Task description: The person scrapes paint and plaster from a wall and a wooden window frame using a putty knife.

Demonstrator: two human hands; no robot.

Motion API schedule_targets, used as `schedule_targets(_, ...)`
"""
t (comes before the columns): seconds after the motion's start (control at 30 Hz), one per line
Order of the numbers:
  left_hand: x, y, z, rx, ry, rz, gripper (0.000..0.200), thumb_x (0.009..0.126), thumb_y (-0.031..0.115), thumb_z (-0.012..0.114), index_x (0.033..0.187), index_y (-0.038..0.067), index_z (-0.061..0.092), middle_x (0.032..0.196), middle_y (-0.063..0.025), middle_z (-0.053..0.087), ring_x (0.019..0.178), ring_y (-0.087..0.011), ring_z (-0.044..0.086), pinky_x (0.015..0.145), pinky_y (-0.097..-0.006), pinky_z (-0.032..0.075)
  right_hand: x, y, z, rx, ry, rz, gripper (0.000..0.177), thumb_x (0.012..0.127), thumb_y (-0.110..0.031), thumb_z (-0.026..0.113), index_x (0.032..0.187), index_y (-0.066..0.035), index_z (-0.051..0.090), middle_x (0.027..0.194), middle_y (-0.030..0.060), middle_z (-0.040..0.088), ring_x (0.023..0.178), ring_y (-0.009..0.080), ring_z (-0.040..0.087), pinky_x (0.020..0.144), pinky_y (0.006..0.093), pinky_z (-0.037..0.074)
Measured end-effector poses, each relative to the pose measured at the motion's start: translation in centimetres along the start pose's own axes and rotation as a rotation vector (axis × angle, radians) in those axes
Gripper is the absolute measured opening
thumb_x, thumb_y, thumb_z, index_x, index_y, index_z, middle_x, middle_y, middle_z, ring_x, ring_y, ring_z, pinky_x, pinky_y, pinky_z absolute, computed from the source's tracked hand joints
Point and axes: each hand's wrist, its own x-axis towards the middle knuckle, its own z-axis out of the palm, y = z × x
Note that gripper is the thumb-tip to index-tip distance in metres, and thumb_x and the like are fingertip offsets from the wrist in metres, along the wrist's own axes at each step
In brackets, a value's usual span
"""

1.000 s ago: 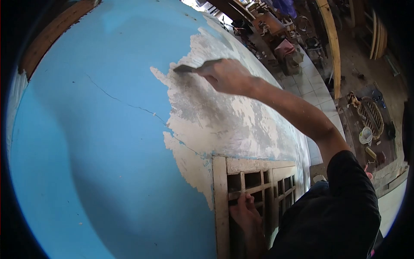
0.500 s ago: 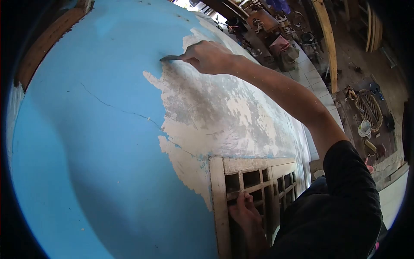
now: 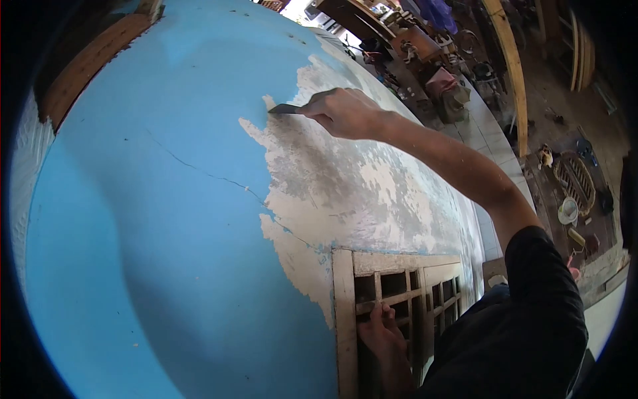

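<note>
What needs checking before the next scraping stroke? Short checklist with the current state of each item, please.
1. Tool grip: right hand is closed around the scraper. ok
2. Start point: the scraper tip sits on the border between blue paint and bare plaster. ok
3. Brace: left hand has its fingers curled round a bar of the wooden grille. ok
4. Crack: it runs through the paint below the tip, not under it. ok
5. Angle of the scraper against the wall: too small to judge. cannot tell
6. Footing: out of view. cannot tell
</note>
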Motion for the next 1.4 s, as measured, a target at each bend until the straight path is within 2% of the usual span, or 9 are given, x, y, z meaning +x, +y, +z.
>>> schedule_targets(0.07, 0.1, -0.4, -0.1, -0.014, 0.018, 0.01, 0.011, 0.093, -0.003, 0.063, 0.101, 0.001, 0.057, 0.092, -0.0093, 0.063, 0.08, -0.0151, 0.06, 0.061, -0.0275, 0.046, 1.1, 0.2, 0.1, -0.007, -0.083, 0.089, 0.025, 0.098, -0.016, 0.056, 0.113, -0.02, 0.075, 0.108, 0.0078, 0.073, 0.097, 0.0306, 0.07, 0.082, 0.0449, 0.057)
schedule_targets(0.27, 0.0, 0.0, 0.0, 0.001, 0.013, -0.006, 0.008, 0.092, -0.003, 0.064, 0.096, -0.001, 0.057, 0.088, -0.0097, 0.062, 0.08, -0.015, 0.06, 0.06, -0.0274, 0.046, 2.8, 1.1, 0.2, -0.008, -0.019, 0.055, 0.021, 0.097, -0.014, 0.063, 0.114, -0.011, 0.073, 0.104, 0.0064, 0.073, 0.093, 0.0283, 0.071, 0.08, 0.0411, 0.057)
schedule_targets(0.6, 0.2, -0.1, 0.0, 0.003, -0.044, 0.039, 0.006, 0.093, -0.002, 0.062, 0.094, 0.0, 0.057, 0.085, -0.0094, 0.062, 0.08, -0.0148, 0.06, 0.06, -0.0273, 0.046, 3.8, 2.1, 2.4, -0.09, -0.013, 0.093, 0.029, 0.093, -0.011, 0.057, 0.116, -0.019, 0.073, 0.097, 0.0128, 0.073, 0.089, 0.036, 0.071, 0.079, 0.0441, 0.058)
schedule_targets(0.73, 0.4, -0.5, -0.1, -0.029, 0.011, 0.032, 0.009, 0.093, -0.003, 0.062, 0.095, 0.001, 0.055, 0.087, -0.0093, 0.062, 0.08, -0.015, 0.061, 0.06, -0.0273, 0.046, 0.0, -0.9, 0.3, 0.007, -0.027, 0.039, 0.029, 0.094, -0.009, 0.055, 0.116, -0.013, 0.073, 0.098, 0.0148, 0.074, 0.091, 0.0354, 0.072, 0.079, 0.0464, 0.058)
schedule_targets(0.9, 0.6, -0.4, -0.5, -0.043, -0.066, 0.015, 0.014, 0.092, -0.005, 0.064, 0.098, 0.003, 0.054, 0.09, -0.0095, 0.062, 0.081, -0.016, 0.061, 0.061, -0.0279, 0.048, 3.5, 0.8, 0.3, -0.049, -0.097, 0.121, 0.029, 0.097, -0.014, 0.053, 0.119, -0.013, 0.072, 0.109, 0.0154, 0.071, 0.096, 0.0356, 0.07, 0.079, 0.0475, 0.057)
schedule_targets(1.0, 0.4, -0.4, -0.1, -0.033, 0.054, -0.02, 0.013, 0.092, -0.005, 0.064, 0.099, 0.002, 0.056, 0.09, -0.0098, 0.063, 0.081, -0.0161, 0.061, 0.061, -0.0277, 0.048, 2.2, 0.6, 1.0, 0.02, -0.041, 0.058, 0.029, 0.097, -0.015, 0.053, 0.119, -0.015, 0.072, 0.108, 0.0141, 0.072, 0.097, 0.0355, 0.069, 0.081, 0.0483, 0.056)
schedule_targets(1.17, 0.3, -0.2, -0.3, -0.063, -0.043, 0.002, 0.009, 0.092, -0.005, 0.063, 0.1, -0.001, 0.059, 0.09, -0.0106, 0.064, 0.079, -0.016, 0.062, 0.062, -0.0278, 0.049, 3.2, 0.5, 1.4, -0.034, -0.024, 0.096, 0.028, 0.098, -0.016, 0.053, 0.119, -0.017, 0.071, 0.115, 0.0129, 0.07, 0.1, 0.0354, 0.069, 0.084, 0.0491, 0.057)
schedule_targets(1.3, 0.9, -1.0, -1.3, -0.015, -0.02, -0.049, 0.007, 0.092, -0.004, 0.064, 0.098, -0.003, 0.061, 0.089, -0.0099, 0.065, 0.078, -0.0161, 0.062, 0.064, -0.0277, 0.05, 5.6, 1.3, 1.0, -0.024, 0.026, 0.145, 0.023, 0.097, -0.019, 0.059, 0.112, -0.016, 0.076, 0.101, 0.0147, 0.073, 0.093, 0.0362, 0.069, 0.08, 0.0474, 0.055)
schedule_targets(1.4, 1.1, -1.4, -1.7, -0.064, -0.126, -0.007, 0.006, 0.092, -0.003, 0.065, 0.097, -0.005, 0.062, 0.086, -0.0093, 0.065, 0.078, -0.0161, 0.063, 0.066, -0.0272, 0.051, 3.0, 1.6, 1.0, -0.013, 0.047, -0.015, 0.024, 0.098, -0.019, 0.058, 0.116, -0.016, 0.075, 0.103, 0.0158, 0.073, 0.092, 0.0368, 0.069, 0.08, 0.0476, 0.055)
